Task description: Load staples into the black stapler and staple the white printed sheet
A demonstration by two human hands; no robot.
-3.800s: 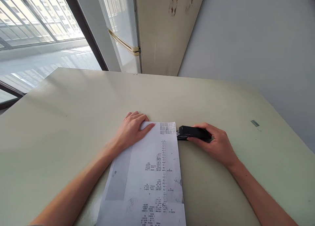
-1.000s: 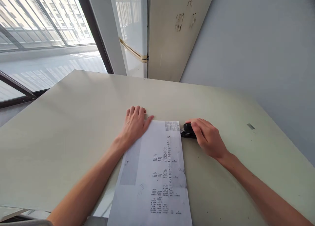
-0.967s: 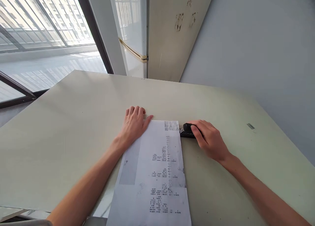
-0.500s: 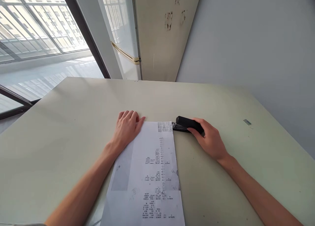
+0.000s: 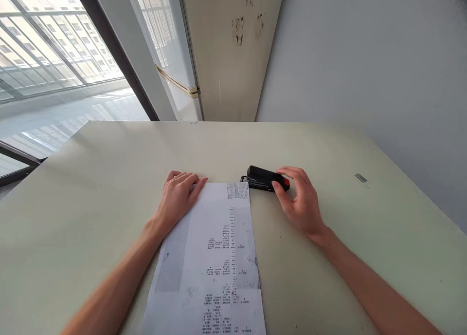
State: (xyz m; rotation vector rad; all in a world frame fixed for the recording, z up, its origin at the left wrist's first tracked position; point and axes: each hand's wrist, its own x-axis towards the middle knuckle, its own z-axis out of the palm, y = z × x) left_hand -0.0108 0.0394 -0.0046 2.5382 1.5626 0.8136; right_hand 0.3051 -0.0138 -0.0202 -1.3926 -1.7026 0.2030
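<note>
A printed sheet of paper (image 5: 204,257) lies lengthwise before me, its text upside down to me and a small block of dense print at its far right corner. At its far left corner rests my left hand (image 5: 178,193), fingers bent together and thumb along the paper's edge, holding it. A black stapler (image 5: 264,177) with a red rear end lies at the far right corner, its front end just beyond the paper's far edge. My right hand (image 5: 299,198) has thumb and fingers loosely around the stapler's rear end.
The pale table (image 5: 109,203) spreads out on all sides. A small grey sticker (image 5: 361,178) is on its right part. Behind the table stand a fridge (image 5: 233,72) with a gold handle and a grey wall (image 5: 350,57). A window (image 5: 54,47) is at the left.
The stapler has shifted left and slightly away, along the paper's far edge. My right hand has loosened, showing the stapler's red end. The whole view has shifted a little; my left hand stays at the paper's corner.
</note>
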